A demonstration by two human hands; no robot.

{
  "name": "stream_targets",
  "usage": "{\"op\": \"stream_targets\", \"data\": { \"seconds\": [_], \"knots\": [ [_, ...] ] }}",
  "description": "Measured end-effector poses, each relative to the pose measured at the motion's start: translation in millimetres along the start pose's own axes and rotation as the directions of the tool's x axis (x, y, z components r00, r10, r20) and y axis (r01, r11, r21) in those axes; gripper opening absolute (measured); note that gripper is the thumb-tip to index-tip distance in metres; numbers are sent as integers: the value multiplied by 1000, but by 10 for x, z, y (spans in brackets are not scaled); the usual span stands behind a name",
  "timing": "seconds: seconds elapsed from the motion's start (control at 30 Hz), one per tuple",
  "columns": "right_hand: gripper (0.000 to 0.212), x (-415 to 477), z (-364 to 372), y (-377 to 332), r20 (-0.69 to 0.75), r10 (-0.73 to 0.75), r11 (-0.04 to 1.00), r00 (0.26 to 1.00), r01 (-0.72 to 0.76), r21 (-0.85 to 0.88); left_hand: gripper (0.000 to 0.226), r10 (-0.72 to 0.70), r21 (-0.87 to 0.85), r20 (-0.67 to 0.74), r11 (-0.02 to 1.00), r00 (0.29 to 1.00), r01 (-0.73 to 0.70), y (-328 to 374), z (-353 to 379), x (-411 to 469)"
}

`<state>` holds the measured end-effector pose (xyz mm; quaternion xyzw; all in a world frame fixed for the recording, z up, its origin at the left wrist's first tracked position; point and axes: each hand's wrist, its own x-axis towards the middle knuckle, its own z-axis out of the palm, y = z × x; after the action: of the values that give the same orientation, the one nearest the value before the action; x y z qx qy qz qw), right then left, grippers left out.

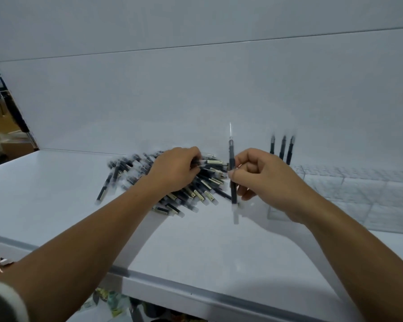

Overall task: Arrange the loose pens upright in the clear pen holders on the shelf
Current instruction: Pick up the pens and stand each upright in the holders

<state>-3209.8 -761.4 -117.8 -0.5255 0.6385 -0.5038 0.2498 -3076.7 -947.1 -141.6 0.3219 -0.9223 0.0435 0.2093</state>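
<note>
The pile of loose pens (pixel 130 168) lies on the shelf (pixel 56 194) near its back edge, about midway along it. My left hand (pixel 175 168) lies on the right part of the pile, fingers curled onto pens there. Just right of the pile, my right hand (pixel 263 177) holds one pen (pixel 232 154) upright above the shelf, between the pile and the pen holders (pixel 358 189). The holders stand side by side on the right part of the shelf, running out toward its right edge. Three pens (pixel 282 147) stand upright at the holders' left end, behind my right hand. A wall panel (pixel 196 101) rises behind the shelf's back edge.
</note>
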Motion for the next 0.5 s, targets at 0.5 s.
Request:
{"op": "stream_targets", "data": {
  "seconds": [0.5],
  "knots": [
    [6,206,-1426,447,-528,-100,977,843,-17,-213,9,-84,-949,-43,315,996,-15,1191,77,366]
  ]
}}
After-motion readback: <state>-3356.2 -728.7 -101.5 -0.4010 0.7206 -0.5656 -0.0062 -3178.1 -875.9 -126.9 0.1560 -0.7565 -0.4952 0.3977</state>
